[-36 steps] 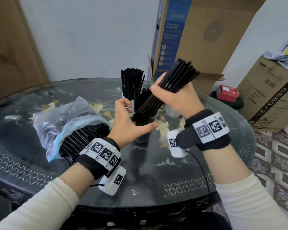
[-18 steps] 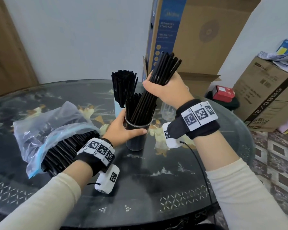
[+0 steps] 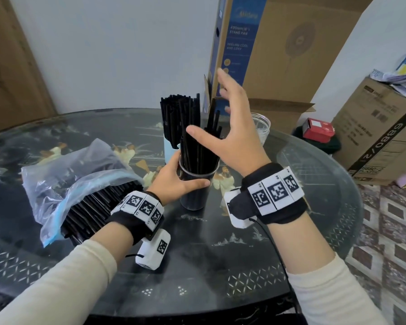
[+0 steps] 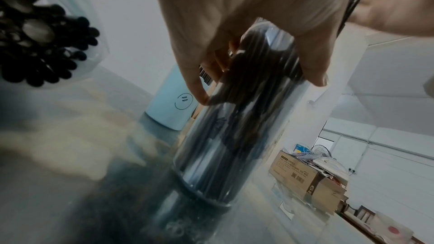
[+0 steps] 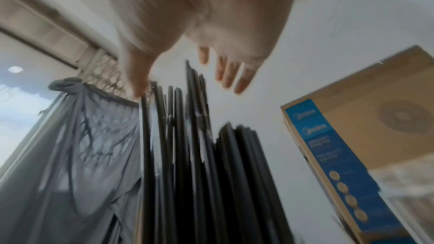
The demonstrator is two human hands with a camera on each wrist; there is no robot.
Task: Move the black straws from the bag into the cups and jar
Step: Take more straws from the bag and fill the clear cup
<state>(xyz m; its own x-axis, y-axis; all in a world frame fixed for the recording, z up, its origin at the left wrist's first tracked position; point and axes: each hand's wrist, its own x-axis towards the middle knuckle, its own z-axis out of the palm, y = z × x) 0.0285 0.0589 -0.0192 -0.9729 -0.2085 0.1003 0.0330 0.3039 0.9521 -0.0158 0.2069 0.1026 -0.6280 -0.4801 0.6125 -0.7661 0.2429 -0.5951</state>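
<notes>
A clear cup stands mid-table, full of black straws. My left hand grips this cup near its rim. Just above those straws my right hand hovers with fingers spread, holding nothing. Behind the clear cup, a light blue cup holds a second bundle of straws. A clear jar stands partly hidden behind my right hand. At the left lies the clear plastic bag, more straws sticking out of its mouth.
All of this sits on a round dark glass table. A tall cardboard fan box stands behind the table. More cardboard boxes and a red box sit on the floor at the right.
My right hand has lowered its bundle of straws into the clear cup and let go, its fingers now spread above them. My left hand has kept hold of the cup.
</notes>
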